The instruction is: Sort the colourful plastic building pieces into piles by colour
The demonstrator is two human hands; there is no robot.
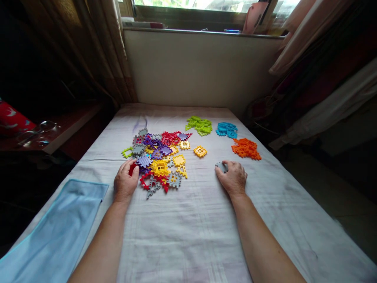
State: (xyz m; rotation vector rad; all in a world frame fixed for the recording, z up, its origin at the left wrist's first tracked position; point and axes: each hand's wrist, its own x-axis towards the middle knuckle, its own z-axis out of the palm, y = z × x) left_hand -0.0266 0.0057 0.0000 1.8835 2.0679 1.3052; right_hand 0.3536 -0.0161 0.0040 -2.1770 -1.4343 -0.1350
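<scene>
Clamping: right fingers [221, 177] on flat gray plastic piece [223, 166], left fingers [128, 163] on red piece [132, 169].

No text, brand, number or sign can be read on the plastic pieces [166, 150]. None is legible along the windowsill [188, 32].

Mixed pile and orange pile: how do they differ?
The mixed pile holds several colors; the orange pile holds one. The mixed pile spreads wider than the orange pile. The left hand is at the mixed pile's edge; no hand is on the orange pile. Both are notched pieces on the pale cloth.
</scene>
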